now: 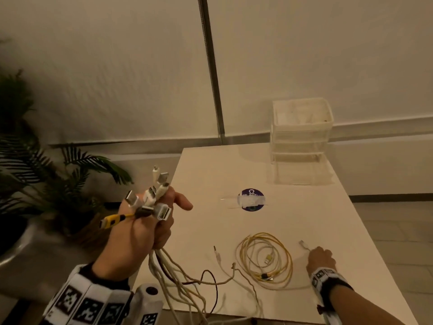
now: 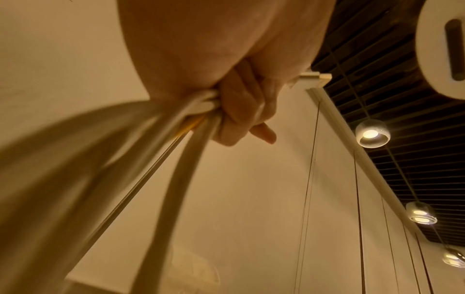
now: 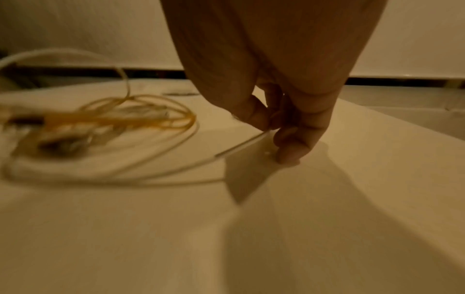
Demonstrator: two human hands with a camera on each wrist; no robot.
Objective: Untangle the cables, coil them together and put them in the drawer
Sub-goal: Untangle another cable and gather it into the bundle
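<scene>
My left hand [image 1: 145,221] is raised off the table's left edge and grips a bunch of cable ends [image 1: 152,198], white and yellow plugs sticking up from the fist. Their cords [image 1: 178,277] hang down to the table; in the left wrist view the curled fingers [image 2: 239,111] clamp the white and yellow cords [image 2: 176,143]. A yellow cable coil [image 1: 264,259] lies on the table. Beside it my right hand [image 1: 321,256] pinches a thin white cable [image 3: 241,145] near its small plug [image 1: 302,243], fingertips [image 3: 289,153] touching the tabletop. A white mesh drawer unit [image 1: 301,139] stands at the far right.
The white table [image 1: 328,219] carries a round purple sticker [image 1: 251,200] under tape near its middle. A dark brown cord [image 1: 212,285] and an audio jack [image 1: 216,253] lie near the front edge. A potted palm [image 1: 35,174] stands left of the table.
</scene>
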